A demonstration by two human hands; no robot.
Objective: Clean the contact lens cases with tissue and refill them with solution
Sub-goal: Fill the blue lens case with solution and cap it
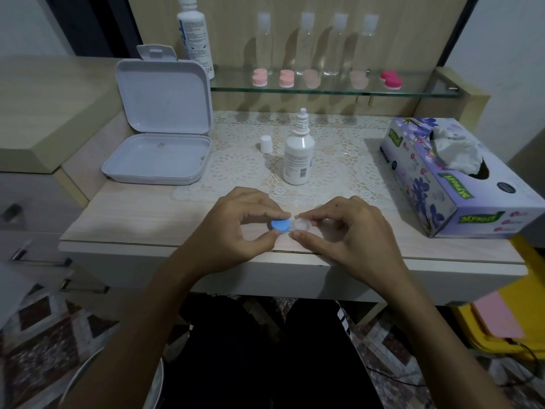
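A contact lens case lies at the table's front edge, its left side covered by a blue cap (280,225) and its right well (302,224) open and translucent. My left hand (241,225) pinches the blue cap between thumb and forefinger. My right hand (345,231) pinches the open white well's side. A small white solution bottle (298,157) stands uncapped on the lace mat behind my hands, its white cap (266,143) beside it to the left. A purple tissue box (460,178) with tissue (454,149) sticking out sits at the right.
An open white plastic box (159,137) sits at back left. A glass shelf (333,91) carries several pink lens cases (260,77), clear bottles (264,42) and a large solution bottle (194,33). Drawers (35,231) are at the left and a yellow bin (501,320) at lower right.
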